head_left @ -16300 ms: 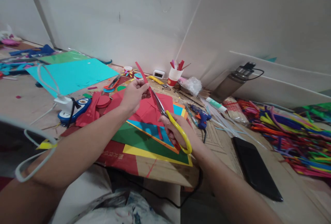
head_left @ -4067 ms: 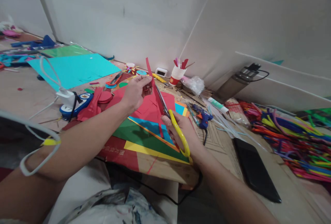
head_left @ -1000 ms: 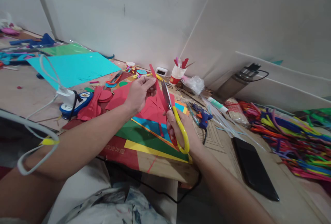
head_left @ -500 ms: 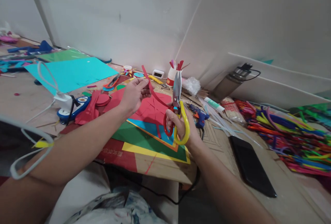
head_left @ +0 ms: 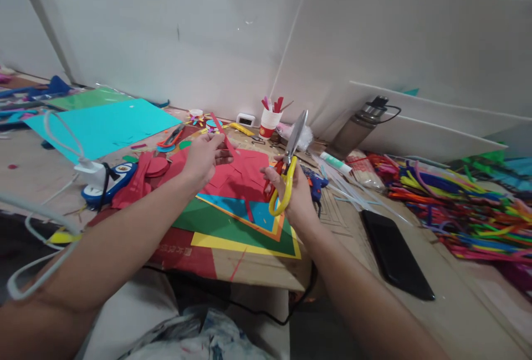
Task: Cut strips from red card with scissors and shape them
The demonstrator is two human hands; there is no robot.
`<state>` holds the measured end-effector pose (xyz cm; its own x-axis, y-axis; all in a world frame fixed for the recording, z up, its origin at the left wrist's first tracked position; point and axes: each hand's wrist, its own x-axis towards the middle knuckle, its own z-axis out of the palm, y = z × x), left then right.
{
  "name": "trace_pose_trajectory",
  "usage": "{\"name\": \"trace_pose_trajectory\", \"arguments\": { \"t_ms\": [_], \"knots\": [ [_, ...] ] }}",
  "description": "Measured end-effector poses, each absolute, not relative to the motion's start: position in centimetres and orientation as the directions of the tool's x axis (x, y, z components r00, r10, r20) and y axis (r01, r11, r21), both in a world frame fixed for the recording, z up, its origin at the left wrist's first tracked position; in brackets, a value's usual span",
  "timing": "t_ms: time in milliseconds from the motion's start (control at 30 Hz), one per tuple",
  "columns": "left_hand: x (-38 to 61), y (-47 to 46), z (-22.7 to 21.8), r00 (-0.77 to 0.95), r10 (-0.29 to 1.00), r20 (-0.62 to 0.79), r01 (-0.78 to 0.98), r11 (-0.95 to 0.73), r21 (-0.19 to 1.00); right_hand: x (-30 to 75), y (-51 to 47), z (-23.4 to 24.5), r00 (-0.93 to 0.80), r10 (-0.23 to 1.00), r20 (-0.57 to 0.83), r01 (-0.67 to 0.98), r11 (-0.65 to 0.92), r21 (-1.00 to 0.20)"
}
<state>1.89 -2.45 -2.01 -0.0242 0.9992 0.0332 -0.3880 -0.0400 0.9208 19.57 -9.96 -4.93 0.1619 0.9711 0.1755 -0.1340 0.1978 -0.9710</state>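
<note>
Between the thumb and fingers of my left hand point(head_left: 208, 155) is a narrow red paper strip point(head_left: 225, 137), its upper end sticking up past the thumb. My right hand point(head_left: 294, 185) grips a pair of scissors point(head_left: 296, 134) with one yellow and one red handle loop. Their blades are together and point up and away to the right, apart from the strip. Under both hands lies red paper point(head_left: 241, 174) with loose strips on it. Blue, orange, green and yellow sheets point(head_left: 233, 232) are stacked beneath.
A paper cup point(head_left: 271, 123) of red strips stands by the wall. To the right are a bottle point(head_left: 359, 124), a phone point(head_left: 394, 252), a blue glue gun point(head_left: 316, 181) and colourful pipe cleaners point(head_left: 453, 199). A power strip point(head_left: 110, 183) and cyan sheet point(head_left: 108, 127) lie left.
The scissors have tilted to the right and their blades have moved away from the strip. The view has shifted slightly; my left hand still holds the strip.
</note>
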Motion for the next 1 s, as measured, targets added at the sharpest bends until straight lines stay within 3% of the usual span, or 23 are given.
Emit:
{"name": "trace_pose_trajectory", "arguments": {
  "t_ms": [367,733,1000],
  "knots": [
    [2.7,-3.0,-2.0,0.044,0.999,0.032,-0.370,-0.013,0.929,18.7,-10.8,-4.5,-0.053,0.990,0.131,-0.064,0.128,-0.990],
    [2.4,-3.0,-2.1,0.145,0.982,0.117,-0.423,-0.045,0.905,18.9,-10.6,-5.0,-0.021,0.992,0.123,-0.001,0.123,-0.992],
    [2.9,-3.6,-3.0,0.256,0.954,0.158,-0.316,-0.072,0.946,18.8,-10.8,-4.3,0.035,0.993,0.115,-0.020,0.115,-0.993]
  ]
}}
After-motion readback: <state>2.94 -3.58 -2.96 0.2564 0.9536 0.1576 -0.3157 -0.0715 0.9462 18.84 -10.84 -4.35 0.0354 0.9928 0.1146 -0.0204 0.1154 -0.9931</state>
